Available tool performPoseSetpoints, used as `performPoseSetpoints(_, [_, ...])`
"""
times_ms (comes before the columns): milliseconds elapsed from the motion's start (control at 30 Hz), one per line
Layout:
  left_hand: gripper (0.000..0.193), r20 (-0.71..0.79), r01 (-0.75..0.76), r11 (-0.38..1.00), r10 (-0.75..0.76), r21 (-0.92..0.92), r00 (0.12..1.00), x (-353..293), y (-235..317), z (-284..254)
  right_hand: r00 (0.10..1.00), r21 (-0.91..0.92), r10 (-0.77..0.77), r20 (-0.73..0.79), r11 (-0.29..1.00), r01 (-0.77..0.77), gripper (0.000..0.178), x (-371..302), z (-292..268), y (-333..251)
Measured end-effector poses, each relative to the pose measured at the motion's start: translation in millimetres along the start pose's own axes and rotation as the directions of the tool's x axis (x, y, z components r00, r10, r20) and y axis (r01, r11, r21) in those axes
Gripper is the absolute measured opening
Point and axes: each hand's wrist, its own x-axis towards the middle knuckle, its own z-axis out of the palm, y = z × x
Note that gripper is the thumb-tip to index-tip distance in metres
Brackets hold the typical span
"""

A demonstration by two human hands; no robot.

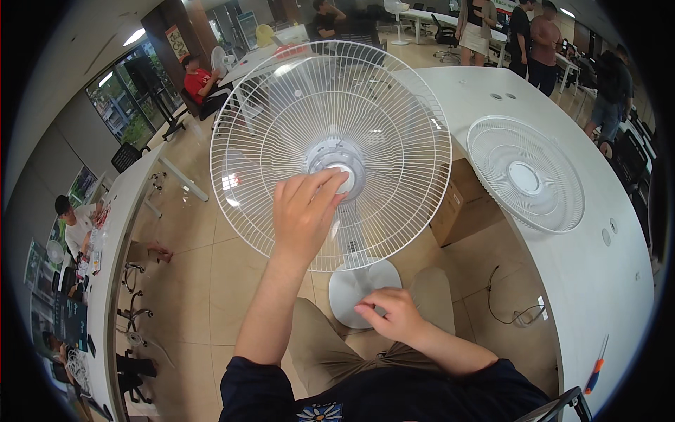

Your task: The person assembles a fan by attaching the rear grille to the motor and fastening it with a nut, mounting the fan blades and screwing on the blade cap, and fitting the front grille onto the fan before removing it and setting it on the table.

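Observation:
A white standing fan (264,204) faces me between my knees, with its rear wire grille on and see-through blades in front of it. My left hand (301,214) reaches up to the fan's middle. Its fingers are closed around the white round cap (345,181) at the hub. Below, near the fan's white round base (344,299), my right hand (397,315) hovers over my lap with its fingers curled in and nothing visible in them. The front grille (492,172), white with a round centre disc, lies on the white table to my right.
A white curved table (612,281) runs along my right, bearing a screwdriver (596,369) with an orange and blue handle. A cardboard box (464,204) stands beneath it, and a black cable (496,309) lies on the floor. Several people sit or stand farther off.

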Motion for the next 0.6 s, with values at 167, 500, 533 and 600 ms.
performPoseSetpoints(167, [0.037,0.007,-0.092,0.995,0.092,-0.050,0.996,1.4,-14.3,-0.6,0.996,-0.009,-0.050,-0.080,0.999,0.050,0.009,12.1,-9.0,1.9])
performPoseSetpoints(500, [0.044,0.002,-0.143,0.988,0.144,-0.065,0.990,1.9,-18.8,-0.6,0.839,-0.517,-0.375,-0.395,0.845,0.135,0.031,124.6,-79.7,18.7])
performPoseSetpoints(533, [0.045,0.036,-0.138,0.989,0.140,-0.056,0.990,1.7,-18.9,-3.4,0.859,-0.503,-0.332,-0.389,0.858,0.104,0.032,131.7,-81.0,21.3])
performPoseSetpoints(600, [0.047,0.024,-0.104,0.994,0.104,-0.032,0.994,1.7,-16.9,-2.9,0.899,-0.364,-0.211,-0.383,0.929,0.063,0.029,134.8,-78.1,35.9])
